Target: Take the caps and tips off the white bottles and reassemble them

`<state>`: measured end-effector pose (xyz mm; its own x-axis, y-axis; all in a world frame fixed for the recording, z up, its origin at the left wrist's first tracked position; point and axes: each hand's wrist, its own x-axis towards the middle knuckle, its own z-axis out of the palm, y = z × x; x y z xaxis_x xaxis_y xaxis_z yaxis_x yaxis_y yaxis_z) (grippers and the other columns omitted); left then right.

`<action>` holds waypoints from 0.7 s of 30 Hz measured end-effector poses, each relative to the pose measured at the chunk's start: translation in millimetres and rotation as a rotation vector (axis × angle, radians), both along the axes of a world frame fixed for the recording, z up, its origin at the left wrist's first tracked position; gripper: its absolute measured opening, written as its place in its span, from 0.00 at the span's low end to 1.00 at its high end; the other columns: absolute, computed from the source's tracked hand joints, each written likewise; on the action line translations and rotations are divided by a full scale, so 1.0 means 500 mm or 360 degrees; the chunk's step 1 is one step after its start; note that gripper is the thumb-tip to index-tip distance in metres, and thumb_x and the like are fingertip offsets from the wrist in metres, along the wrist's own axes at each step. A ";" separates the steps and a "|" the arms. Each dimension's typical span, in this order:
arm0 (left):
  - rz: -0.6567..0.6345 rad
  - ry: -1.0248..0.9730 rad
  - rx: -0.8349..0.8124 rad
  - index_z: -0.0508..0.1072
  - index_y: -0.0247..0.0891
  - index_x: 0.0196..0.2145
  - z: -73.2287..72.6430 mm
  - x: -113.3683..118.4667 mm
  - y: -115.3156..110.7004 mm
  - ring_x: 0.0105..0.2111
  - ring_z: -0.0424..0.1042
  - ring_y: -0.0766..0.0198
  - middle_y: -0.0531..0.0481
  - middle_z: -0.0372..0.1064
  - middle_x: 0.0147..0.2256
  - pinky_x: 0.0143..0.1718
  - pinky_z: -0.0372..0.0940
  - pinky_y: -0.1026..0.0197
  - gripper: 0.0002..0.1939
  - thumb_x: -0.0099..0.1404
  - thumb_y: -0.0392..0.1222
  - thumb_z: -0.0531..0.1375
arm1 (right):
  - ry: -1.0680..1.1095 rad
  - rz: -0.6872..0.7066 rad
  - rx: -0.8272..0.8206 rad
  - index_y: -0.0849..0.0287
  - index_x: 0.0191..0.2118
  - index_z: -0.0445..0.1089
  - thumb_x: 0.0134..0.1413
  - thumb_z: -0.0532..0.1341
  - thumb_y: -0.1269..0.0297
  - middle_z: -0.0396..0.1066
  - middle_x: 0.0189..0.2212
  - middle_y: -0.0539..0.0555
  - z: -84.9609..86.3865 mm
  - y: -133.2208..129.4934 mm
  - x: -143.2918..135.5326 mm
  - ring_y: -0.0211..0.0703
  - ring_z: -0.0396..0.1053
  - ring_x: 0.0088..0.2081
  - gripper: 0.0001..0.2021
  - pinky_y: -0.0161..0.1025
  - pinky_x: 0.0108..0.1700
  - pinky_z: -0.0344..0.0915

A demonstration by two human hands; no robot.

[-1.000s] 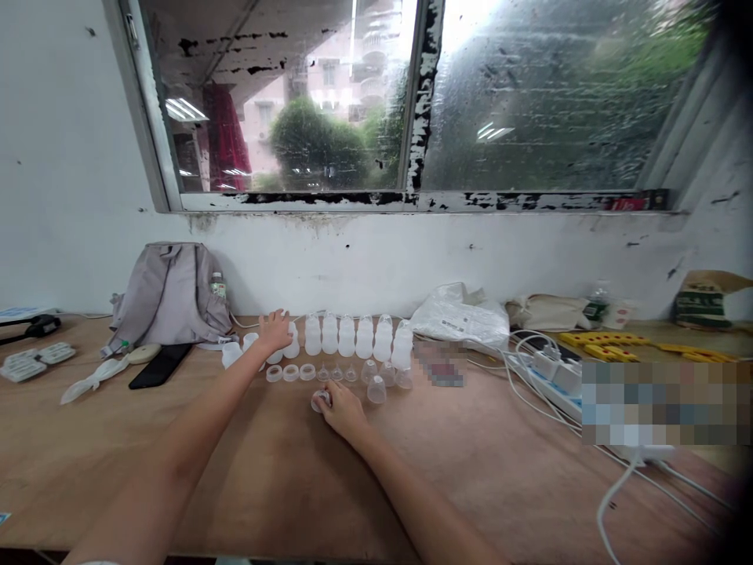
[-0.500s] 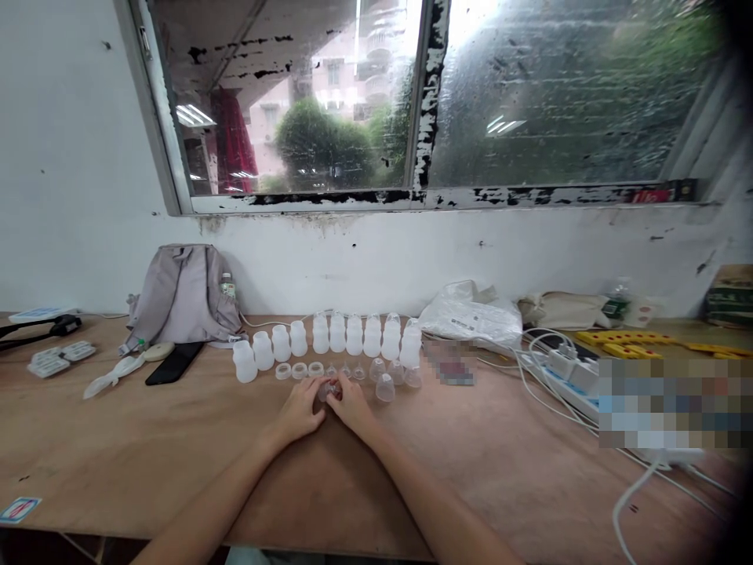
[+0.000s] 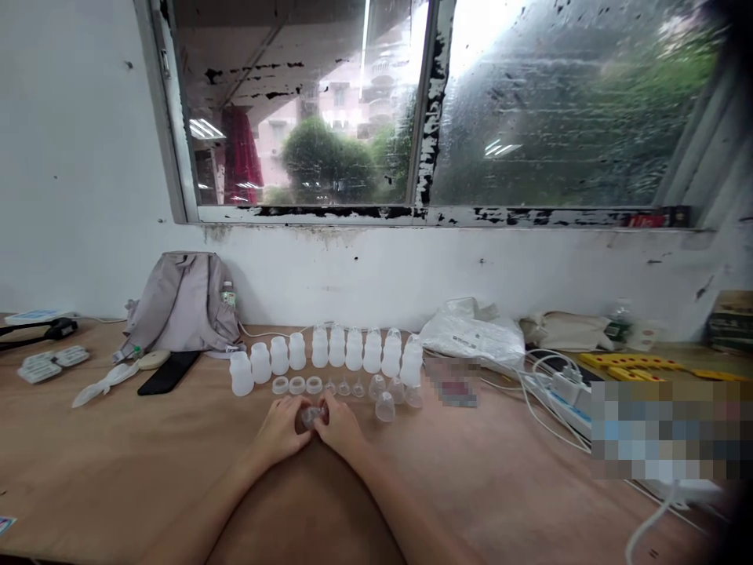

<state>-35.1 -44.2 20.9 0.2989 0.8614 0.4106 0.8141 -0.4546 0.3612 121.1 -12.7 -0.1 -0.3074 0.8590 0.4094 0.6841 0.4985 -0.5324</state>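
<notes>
Near the middle of the table, my left hand (image 3: 285, 428) and my right hand (image 3: 340, 425) meet with fingers curled around a small translucent bottle nipple (image 3: 310, 417), which seems to sit in a ring; fingers partly hide it. Just beyond the hands lie several white bottle rings (image 3: 297, 384), then loose clear nipples (image 3: 343, 388). Clear dome caps (image 3: 385, 406) stand to the right of my right hand. Behind them is a row of white baby bottles (image 3: 354, 351); those on the left have open tops, those on the right carry clear caps.
A grey backpack (image 3: 180, 302), a black phone (image 3: 169, 373) and a clear plastic wrapper (image 3: 106, 384) lie on the left. On the right are a white plastic bag (image 3: 474, 333), a power strip with cables (image 3: 568, 396) and yellow plastic parts (image 3: 627, 366). A wall and window rise behind.
Both hands, still together on the nipple, have shifted slightly left and toward me relative to the rows. The whole view has tilted up a little.
</notes>
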 end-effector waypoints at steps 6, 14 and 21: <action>0.0456 0.0071 -0.0168 0.64 0.40 0.39 -0.010 -0.069 0.017 0.43 0.63 0.56 0.48 0.67 0.40 0.45 0.54 0.55 0.15 0.52 0.45 0.54 | -0.0048 -0.0171 0.0067 0.58 0.38 0.60 0.39 0.52 0.75 0.65 0.37 0.55 -0.004 0.023 0.041 0.40 0.64 0.34 0.15 0.34 0.34 0.57; 0.0827 0.0136 -0.0188 0.62 0.39 0.41 -0.016 -0.087 0.021 0.47 0.60 0.53 0.44 0.64 0.44 0.43 0.54 0.51 0.16 0.56 0.49 0.51 | 0.0012 -0.0149 0.0110 0.59 0.37 0.60 0.45 0.56 0.70 0.65 0.30 0.52 -0.016 0.035 0.042 0.41 0.63 0.32 0.10 0.35 0.36 0.58; 0.0798 0.0069 -0.0151 0.59 0.39 0.45 -0.030 -0.101 0.033 0.47 0.61 0.53 0.43 0.62 0.47 0.41 0.56 0.53 0.19 0.58 0.50 0.51 | 0.0084 -0.0187 0.0028 0.58 0.26 0.63 0.45 0.57 0.72 0.66 0.27 0.52 -0.009 0.040 0.045 0.40 0.64 0.31 0.02 0.34 0.32 0.57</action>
